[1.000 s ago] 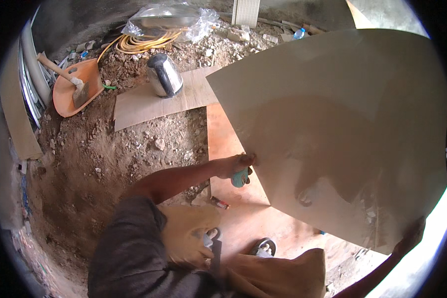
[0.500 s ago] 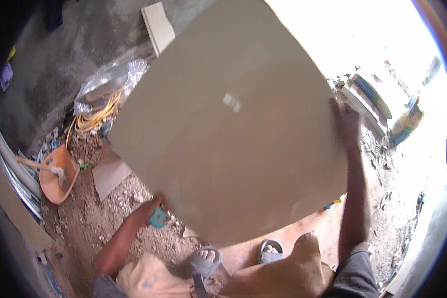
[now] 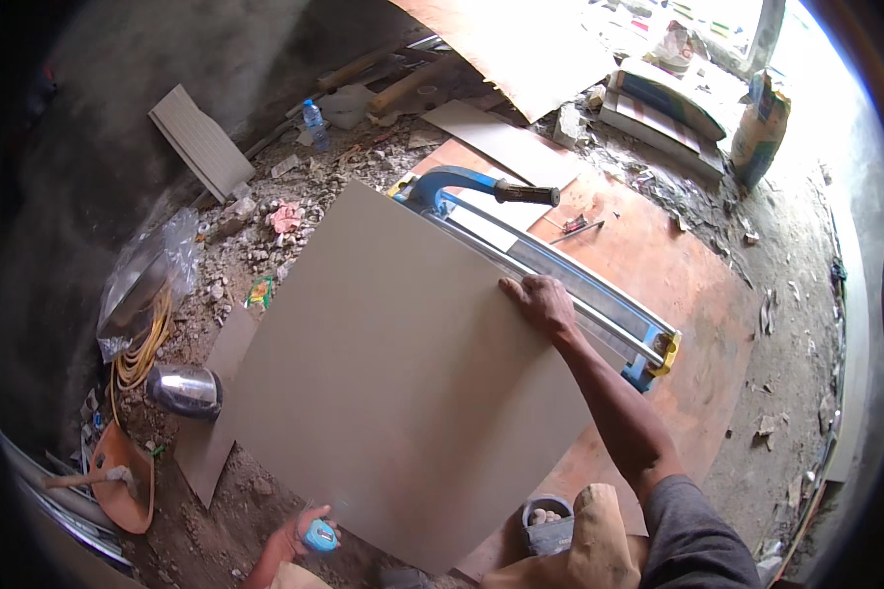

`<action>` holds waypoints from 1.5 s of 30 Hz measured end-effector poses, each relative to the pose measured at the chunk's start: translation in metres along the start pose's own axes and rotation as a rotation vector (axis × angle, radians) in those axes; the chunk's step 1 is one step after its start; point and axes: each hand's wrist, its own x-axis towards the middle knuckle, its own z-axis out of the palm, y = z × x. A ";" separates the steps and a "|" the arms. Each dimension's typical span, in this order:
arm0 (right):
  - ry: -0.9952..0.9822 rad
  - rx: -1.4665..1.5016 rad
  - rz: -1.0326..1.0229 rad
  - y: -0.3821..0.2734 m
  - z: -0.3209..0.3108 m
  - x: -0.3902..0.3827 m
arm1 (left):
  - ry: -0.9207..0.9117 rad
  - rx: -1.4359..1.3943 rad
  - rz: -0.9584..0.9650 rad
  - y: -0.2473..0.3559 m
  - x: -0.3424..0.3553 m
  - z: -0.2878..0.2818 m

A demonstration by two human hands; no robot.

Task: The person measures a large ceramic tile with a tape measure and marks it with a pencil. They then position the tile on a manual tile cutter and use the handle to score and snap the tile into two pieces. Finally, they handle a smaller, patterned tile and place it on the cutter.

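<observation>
A large greige square tile [image 3: 383,353] lies tilted across the middle, alongside a blue tile cutter [image 3: 589,294] with a black-gripped handle. My right hand [image 3: 540,299] grips the tile's upper right edge beside the cutter's rail. My left hand [image 3: 309,530], low at the tile's lower left edge, is closed on a turquoise tape measure [image 3: 320,536]; whether it also bears on the tile I cannot tell. Under the cutter is an orange-stained board [image 3: 705,314]. My sandalled foot [image 3: 550,525] shows below the tile.
A kettle [image 3: 187,391], coiled yellow cable [image 3: 142,344] and orange dustpan [image 3: 123,491] lie left. A water bottle [image 3: 313,120] and loose panel [image 3: 201,145] are among rubble at the back. A standing sack [image 3: 760,130] and stacked material [image 3: 658,123] are at upper right, near a bright opening.
The tile has swung down and leftward from its raised position, uncovering the cutter. My right hand moved inward along its edge; my left hand moved lower, still holding the tape measure.
</observation>
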 end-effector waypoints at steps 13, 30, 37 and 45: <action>-0.071 -0.064 0.131 0.052 0.085 0.030 | -0.023 0.019 -0.220 0.012 0.041 -0.028; -0.174 -0.015 0.186 0.055 0.100 0.026 | -0.042 -0.005 -0.283 0.038 0.036 -0.020; -0.210 -0.061 0.171 0.066 0.101 0.032 | -0.198 -0.084 -0.338 0.035 0.047 -0.033; -0.307 0.086 0.132 0.120 0.120 0.056 | -0.192 -0.071 -0.191 0.021 0.034 -0.020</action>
